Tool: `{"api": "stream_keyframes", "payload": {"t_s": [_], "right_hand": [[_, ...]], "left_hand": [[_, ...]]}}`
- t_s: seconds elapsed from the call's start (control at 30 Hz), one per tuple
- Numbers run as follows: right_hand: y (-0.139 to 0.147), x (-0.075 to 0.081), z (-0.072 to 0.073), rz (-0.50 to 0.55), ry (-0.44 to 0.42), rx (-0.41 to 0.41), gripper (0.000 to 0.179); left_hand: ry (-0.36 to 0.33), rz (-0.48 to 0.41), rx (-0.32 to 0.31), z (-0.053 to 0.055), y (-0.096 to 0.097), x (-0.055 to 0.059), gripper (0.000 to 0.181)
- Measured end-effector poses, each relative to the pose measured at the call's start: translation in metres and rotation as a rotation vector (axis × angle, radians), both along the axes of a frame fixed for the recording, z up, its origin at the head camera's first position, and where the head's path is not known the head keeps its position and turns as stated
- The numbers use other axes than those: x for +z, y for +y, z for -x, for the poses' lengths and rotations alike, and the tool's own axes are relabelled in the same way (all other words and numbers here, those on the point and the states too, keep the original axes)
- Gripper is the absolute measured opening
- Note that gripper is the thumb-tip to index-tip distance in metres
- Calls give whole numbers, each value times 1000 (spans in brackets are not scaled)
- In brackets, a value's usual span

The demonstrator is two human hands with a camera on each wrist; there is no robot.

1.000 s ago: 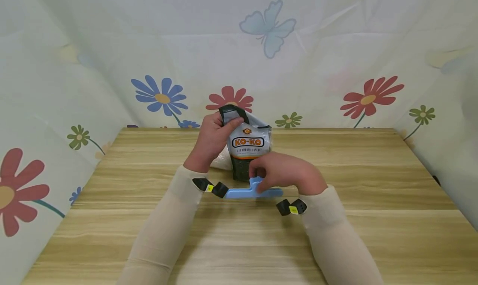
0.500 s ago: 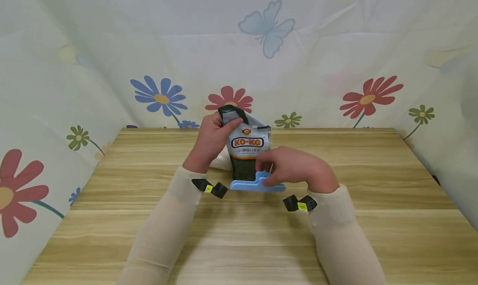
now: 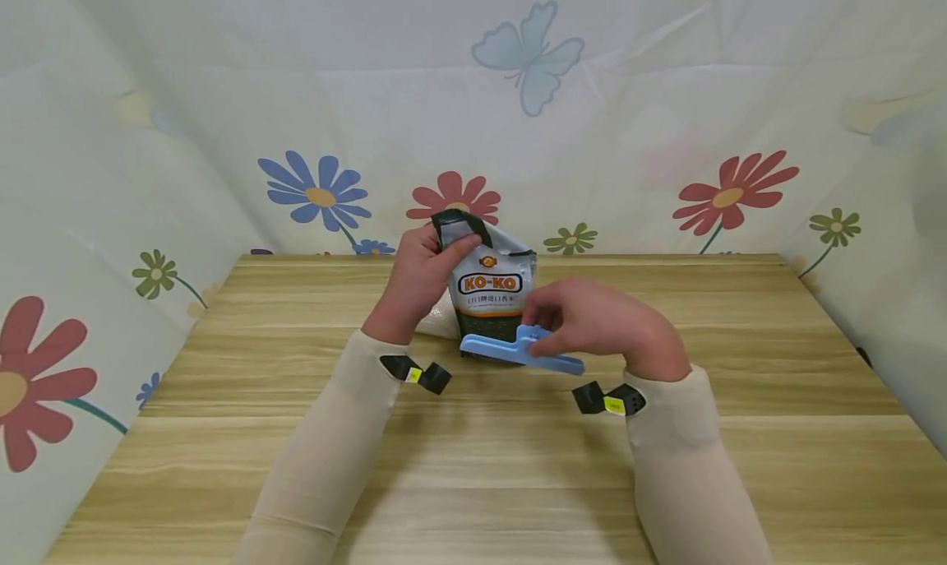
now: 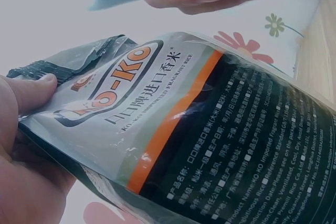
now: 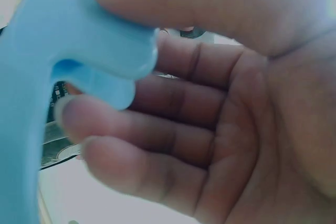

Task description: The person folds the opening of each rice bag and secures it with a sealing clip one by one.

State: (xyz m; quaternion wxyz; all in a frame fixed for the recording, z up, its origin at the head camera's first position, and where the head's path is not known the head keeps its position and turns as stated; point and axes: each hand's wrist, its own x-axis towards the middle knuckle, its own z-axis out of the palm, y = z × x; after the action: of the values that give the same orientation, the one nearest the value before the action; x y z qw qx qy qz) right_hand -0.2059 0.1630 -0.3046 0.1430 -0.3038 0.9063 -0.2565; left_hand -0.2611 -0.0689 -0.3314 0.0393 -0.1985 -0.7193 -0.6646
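A KO-KO rice bag (image 3: 491, 261) stands on the table, silver above and dark green below, its top folded over. My left hand (image 3: 418, 281) grips that folded top, the thumb lying across the front, as the left wrist view also shows on the bag's printed face (image 4: 210, 129). Between thumb and fingers, my right hand (image 3: 599, 322) pinches the handle of a light blue bag clip (image 3: 491, 347). The long clip overlaps the lower front of the bag in the head view. Close up in the right wrist view, the clip's two handle tabs (image 5: 115, 56) lie between thumb and fingers.
A wooden table (image 3: 473, 483) lies under both forearms. Behind it hangs a pale curtain (image 3: 636, 129) with printed flowers and a butterfly. A whitish, shiny part (image 3: 440, 318) shows behind the bag, next to my left wrist. Each sleeve carries a small black wrist camera (image 3: 589, 397).
My right hand has lifted the bag clip up and to the right, nearer the bag's front, and the clip has tilted, right end lower. The left hand and the bag have stayed put.
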Motion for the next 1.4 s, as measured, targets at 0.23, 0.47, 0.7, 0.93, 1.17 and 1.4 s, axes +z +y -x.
{"api": "stream_keyframes", "payload": {"t_s": [0.23,0.47,0.7,0.93,1.17,1.4], "right_hand": [[3,4,-2,61,-6,-45,22],[10,6,-3,171,1,-76,23],[17,9,-6,220,63,-103,22],[25,10,-6,226,112,-114,22],[33,11,-6,257,150,-110,20],[38,13,-7,271,196,-146,24]], "left_hand": [[0,16,2,0,-1,0,26],[33,14,6,1,0,-1,26],[38,2,-1,0,0,-2,24],[-30,19,3,1,0,-1,27],[-36,22,9,1,-1,0,27],[-7,-3,-15,2,0,-3,27]]}}
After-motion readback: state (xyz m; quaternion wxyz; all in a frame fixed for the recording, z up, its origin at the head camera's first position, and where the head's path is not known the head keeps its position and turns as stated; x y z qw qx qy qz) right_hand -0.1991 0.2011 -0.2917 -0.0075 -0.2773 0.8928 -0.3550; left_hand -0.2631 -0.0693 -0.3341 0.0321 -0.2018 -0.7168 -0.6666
